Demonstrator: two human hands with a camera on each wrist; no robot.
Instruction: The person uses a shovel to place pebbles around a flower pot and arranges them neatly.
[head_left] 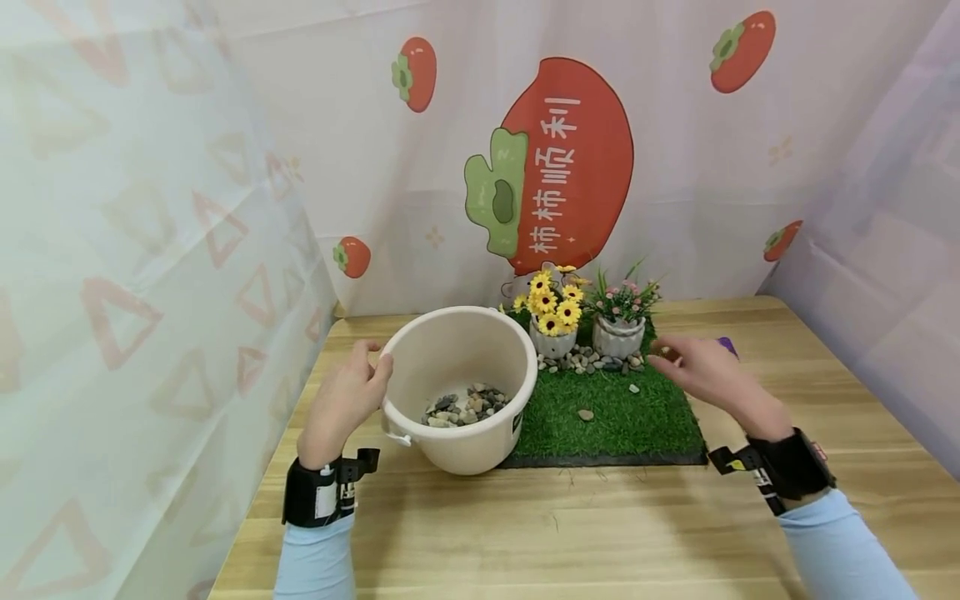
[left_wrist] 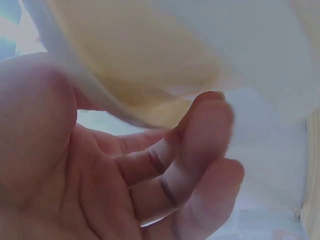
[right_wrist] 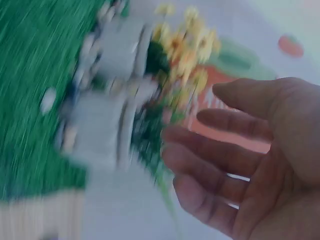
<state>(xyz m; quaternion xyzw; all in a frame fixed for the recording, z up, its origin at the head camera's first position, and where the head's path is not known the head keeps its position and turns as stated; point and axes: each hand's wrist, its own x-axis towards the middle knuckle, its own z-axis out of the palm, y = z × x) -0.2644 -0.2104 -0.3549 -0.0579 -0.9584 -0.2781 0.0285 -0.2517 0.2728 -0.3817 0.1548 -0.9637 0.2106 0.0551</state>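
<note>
Two hands are out over our worktop (head_left: 600, 533). Our left hand (head_left: 347, 400) grips the rim of the cream bucket (head_left: 457, 350), thumb over the edge and fingers (left_wrist: 200, 150) curled against its outer wall. The bucket stands tilted, partly on the near left corner of the grass mat (head_left: 615, 417), with pebbles (head_left: 467, 406) in its bottom. Our right hand (head_left: 697, 367) hovers above the mat's right side, fingers (right_wrist: 220, 150) loosely spread and holding nothing we can see, near the two flower pots (head_left: 588, 337).
</note>
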